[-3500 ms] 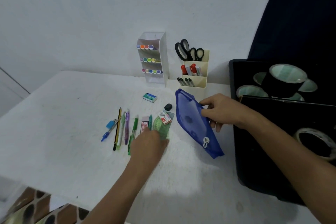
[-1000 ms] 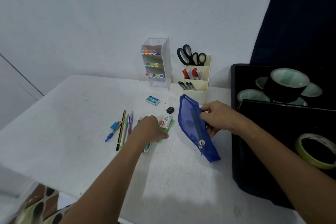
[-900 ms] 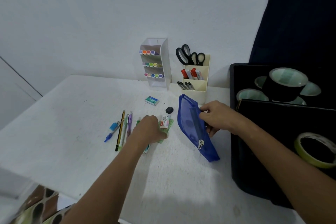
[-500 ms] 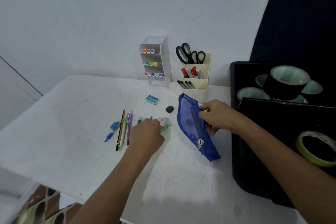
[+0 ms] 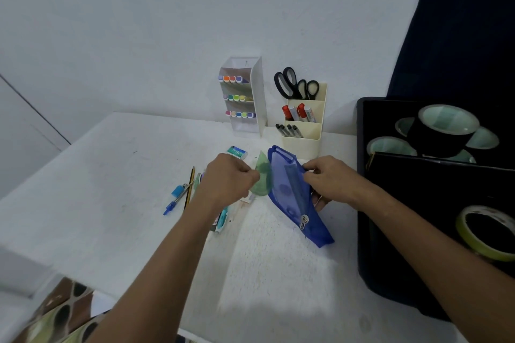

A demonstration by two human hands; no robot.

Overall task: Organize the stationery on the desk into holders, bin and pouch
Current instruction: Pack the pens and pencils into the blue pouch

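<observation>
My left hand (image 5: pixel 227 182) pinches a translucent green plastic ruler piece (image 5: pixel 262 175), lifted off the desk and held right against the open mouth of the blue mesh pouch (image 5: pixel 292 195). My right hand (image 5: pixel 330 179) grips the pouch's upper edge and holds it open on the white desk (image 5: pixel 117 203). Left of my left hand lie a pencil (image 5: pixel 190 186), a blue pen (image 5: pixel 175 200) and other pens partly hidden under my wrist. A small green staple box (image 5: pixel 237 152) lies behind my left hand.
A white marker rack (image 5: pixel 245 97) and a cream holder (image 5: pixel 302 120) with scissors and markers stand at the wall. A black bin (image 5: pixel 362 175) with several tape rolls sits at the right. The desk's front edge runs along the lower left.
My left hand picked the green ruler piece up from the pile on the desk and carried it right to the pouch mouth. My right hand kept holding the pouch.
</observation>
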